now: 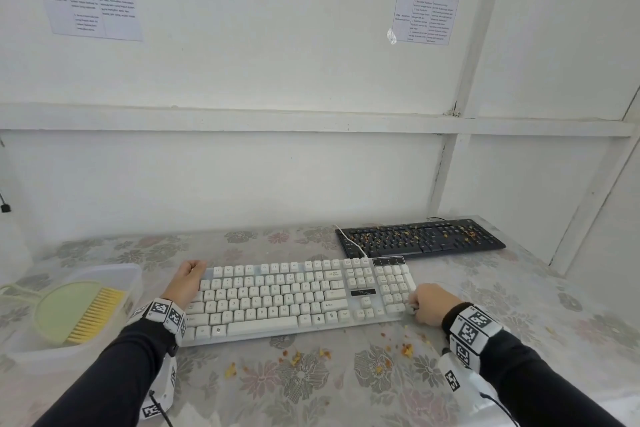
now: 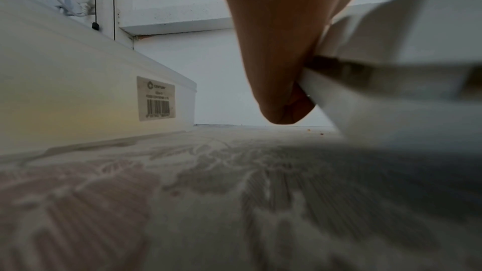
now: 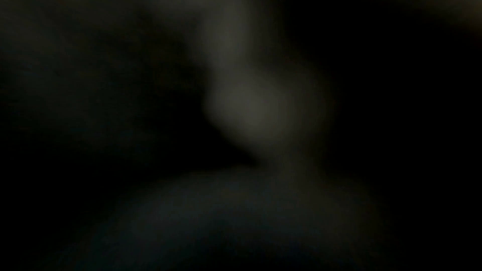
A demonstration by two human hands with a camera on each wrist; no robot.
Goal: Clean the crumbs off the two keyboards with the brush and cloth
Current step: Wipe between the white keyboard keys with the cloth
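A white keyboard [image 1: 298,295] lies across the middle of the table, its keys looking free of crumbs. My left hand [image 1: 188,274] grips its left end; in the left wrist view the fingers [image 2: 281,90] curl under the keyboard's edge [image 2: 365,100]. My right hand [image 1: 424,303] curls round the keyboard's right front corner. A black keyboard [image 1: 420,237] strewn with orange and yellow crumbs lies at the back right. A brush with yellow bristles [image 1: 95,315] rests on a green dustpan [image 1: 65,308] inside a tub. No cloth shows. The right wrist view is dark.
The translucent plastic tub [image 1: 136,279] stands at the left, close to the white keyboard's end, its barcode label [image 2: 156,98] showing. Loose crumbs [image 1: 405,350] lie on the floral tablecloth [image 1: 311,378] in front of the white keyboard. A white wall backs the table.
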